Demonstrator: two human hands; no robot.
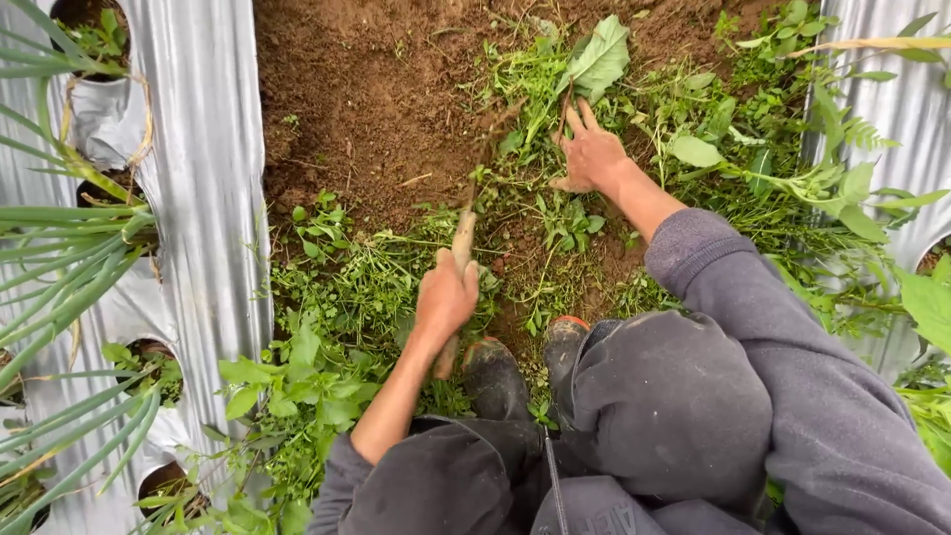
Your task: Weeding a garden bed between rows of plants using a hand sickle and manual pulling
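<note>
My left hand [446, 292] is closed around the wooden handle of a hand tool [463, 236], whose far end points up into the weeds and soil. My right hand [590, 154] reaches forward with fingers gripping the stems of a weed with a broad green leaf [600, 57]. Both hands work in a strip of low green weeds [347, 287] between bare brown soil [367, 89] and my two dark rubber boots [495, 376]. My knees in dark trousers fill the lower frame.
Silver plastic mulch [203, 168] covers the bed on the left, with round holes holding long-leaved green plants [59, 248]. More silver mulch [901, 109] and leafy plants lie on the right. Pulled weeds lie scattered across the furrow.
</note>
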